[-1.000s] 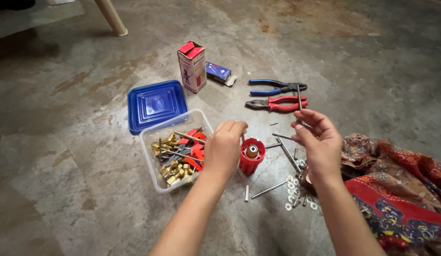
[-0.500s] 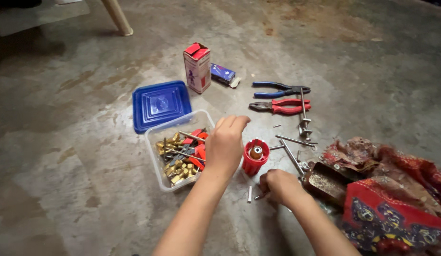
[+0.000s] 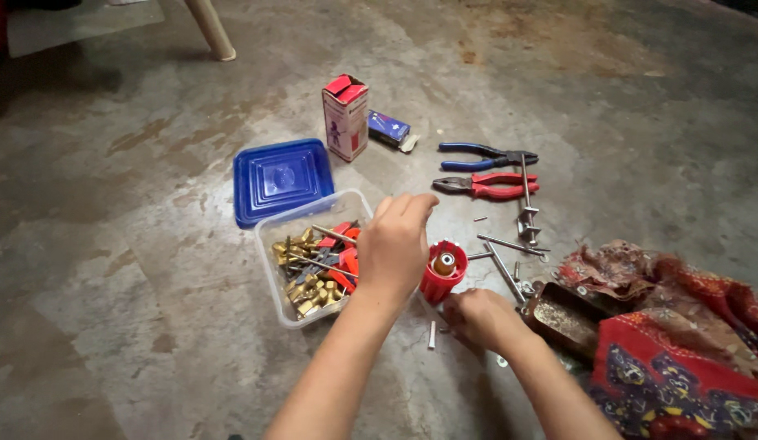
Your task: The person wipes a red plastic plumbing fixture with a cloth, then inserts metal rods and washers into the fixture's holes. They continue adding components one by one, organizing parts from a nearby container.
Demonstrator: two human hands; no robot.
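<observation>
Left of the left hand the clear tub of brass fittings blocks the floor, with the blue lid beyond it. Between the hands stands a red cap. Past the right hand, loose rods and two pliers clutter the way; to its right lie a rusty tin and patterned cloth. Far left, bare concrete lies open.
</observation>
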